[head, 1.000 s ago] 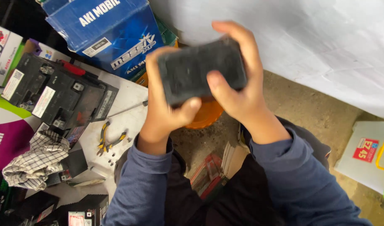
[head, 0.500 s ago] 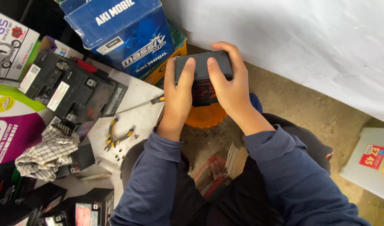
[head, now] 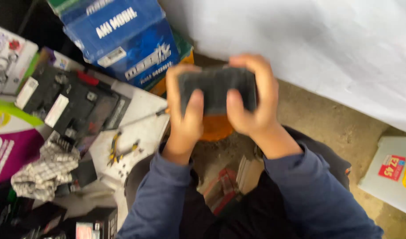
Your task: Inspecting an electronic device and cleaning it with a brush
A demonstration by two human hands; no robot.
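blue carton (head: pixel 123 40) upper left, white pack (head: pixel 388 172) right

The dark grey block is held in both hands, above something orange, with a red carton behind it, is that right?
Not quite: the carton behind the dark grey block is blue, not red, as the head view shows. The rest stands: the left hand and the right hand both grip the block, and the orange thing sits below it.
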